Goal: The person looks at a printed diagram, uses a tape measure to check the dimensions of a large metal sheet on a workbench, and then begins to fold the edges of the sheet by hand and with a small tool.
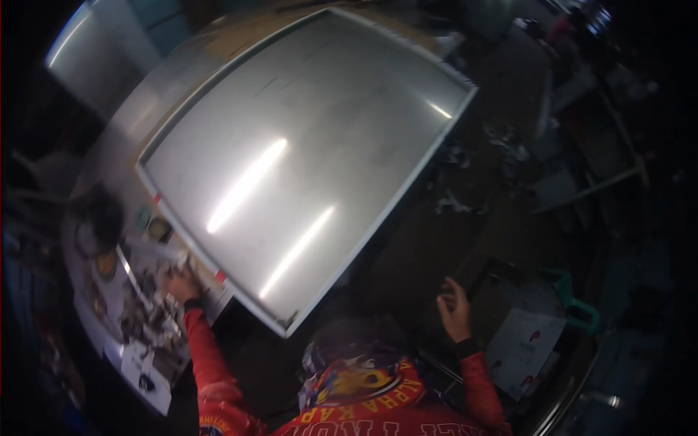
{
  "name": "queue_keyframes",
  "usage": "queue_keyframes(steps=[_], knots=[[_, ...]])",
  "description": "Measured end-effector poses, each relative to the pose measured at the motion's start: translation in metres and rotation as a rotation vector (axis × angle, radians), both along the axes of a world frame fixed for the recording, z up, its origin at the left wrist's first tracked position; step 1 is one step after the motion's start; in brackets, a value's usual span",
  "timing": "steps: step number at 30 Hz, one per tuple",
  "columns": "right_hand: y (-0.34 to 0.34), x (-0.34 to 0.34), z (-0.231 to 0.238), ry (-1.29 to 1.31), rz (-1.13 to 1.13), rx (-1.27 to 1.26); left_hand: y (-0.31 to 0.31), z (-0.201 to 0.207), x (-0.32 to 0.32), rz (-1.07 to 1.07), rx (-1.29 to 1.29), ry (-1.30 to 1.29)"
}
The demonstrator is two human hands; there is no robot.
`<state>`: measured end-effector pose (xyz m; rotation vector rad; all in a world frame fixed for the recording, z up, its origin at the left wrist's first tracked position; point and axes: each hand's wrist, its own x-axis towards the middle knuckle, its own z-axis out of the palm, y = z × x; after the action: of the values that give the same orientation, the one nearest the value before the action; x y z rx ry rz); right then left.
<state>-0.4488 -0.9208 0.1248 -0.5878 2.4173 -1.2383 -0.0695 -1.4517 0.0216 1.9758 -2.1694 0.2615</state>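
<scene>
From my remote seat: a large glossy panel (305, 156) in a pale frame fills the centre of the frame, lying flat on a counter (120, 138). My left hand (180, 283), lower left, rests on a heap of small metal parts (149, 316) beside the panel's near edge; whether its grip is clenched I cannot tell. My right hand (454, 309), lower right, hangs released near a dark box (520, 320). The panel's near corner overhangs; a careless nudge could tip it.
</scene>
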Motion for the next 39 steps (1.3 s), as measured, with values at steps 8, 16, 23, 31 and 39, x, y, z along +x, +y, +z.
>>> queue_keyframes(steps=[8,16,23,31,39], knots=[[0.055,-0.090,-0.049,-0.174,-0.096,-0.172,-0.119,0.005,0.103,-0.225,-0.236,0.337],[0.019,-0.214,-0.005,-0.333,0.053,-0.477,0.055,0.180,-0.205,-0.532,-0.255,0.944],[-0.020,-0.319,0.076,-0.337,0.418,-0.620,0.357,0.183,-0.549,-1.281,0.500,0.787],[0.057,-0.422,0.060,0.028,0.112,-0.297,0.430,0.133,-0.718,-1.168,1.350,1.024],[0.027,-0.504,0.028,0.144,0.389,-0.195,0.411,0.140,-0.835,-0.450,1.371,2.125]])
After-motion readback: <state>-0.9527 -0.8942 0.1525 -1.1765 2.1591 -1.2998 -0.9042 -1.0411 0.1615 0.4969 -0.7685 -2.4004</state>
